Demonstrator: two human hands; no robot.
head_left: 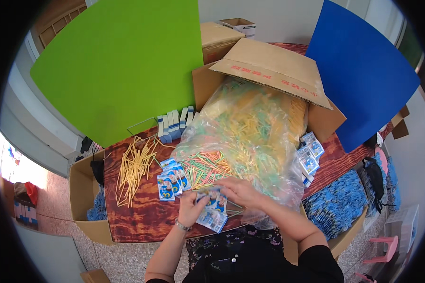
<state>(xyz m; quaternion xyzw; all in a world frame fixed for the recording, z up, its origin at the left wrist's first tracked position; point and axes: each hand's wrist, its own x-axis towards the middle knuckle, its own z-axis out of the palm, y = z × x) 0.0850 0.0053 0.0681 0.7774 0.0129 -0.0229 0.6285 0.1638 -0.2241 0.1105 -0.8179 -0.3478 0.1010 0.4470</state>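
Low over the table's front edge, my left hand (pixel 190 210) is closed on a small blue-and-white packet (pixel 217 200), thumb on top. My right hand (pixel 243 192) pinches at the packet's upper right edge; its fingertips are partly hidden. Another blue-and-white packet (pixel 211 220) shows just below, near the table edge. Several like packets (pixel 174 178) lie fanned out to the left of my hands. Thin pink, green and yellow sticks (pixel 204 166) spill toward my hands from a large clear plastic bag (pixel 243 122).
The bag comes out of an open cardboard box (pixel 274 70). Yellow sticks (pixel 134 170) lie at the left of the red-brown table (pixel 146 226). Blue-and-white bundles (pixel 174 123) stand behind; more packets (pixel 309 158) lie right. A green panel (pixel 123 66), blue panel (pixel 363 75) and a box of blue packets (pixel 335 203) flank me.
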